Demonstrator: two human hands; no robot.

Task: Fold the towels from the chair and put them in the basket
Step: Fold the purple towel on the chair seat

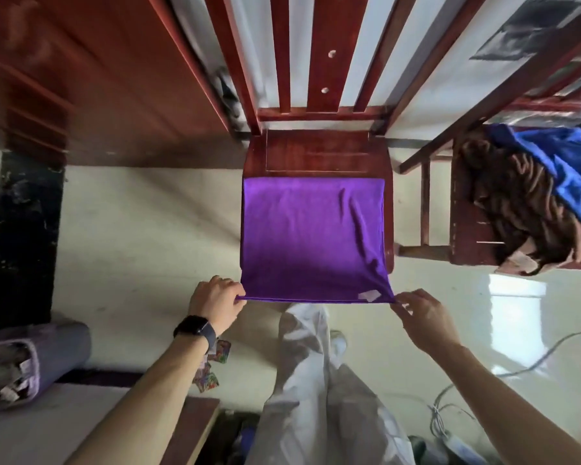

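Note:
A purple towel point(311, 236) lies spread flat over the seat of a red wooden chair point(316, 152) in the middle of the view, its near edge hanging past the seat front. My left hand point(217, 302), with a dark watch on the wrist, pinches the towel's near left corner. My right hand point(423, 313) pinches the near right corner, beside a small white label. On a second chair point(467, 229) at the right lie a brown towel point(520, 203) and a blue towel point(564, 166) in a loose heap. No basket is in view.
A wooden cabinet point(98, 78) stands at the left. A rolled grey mat point(41, 357) lies at the lower left. White cables point(450, 397) trail over the pale floor at the lower right. My legs in white trousers point(316, 380) stand before the chair.

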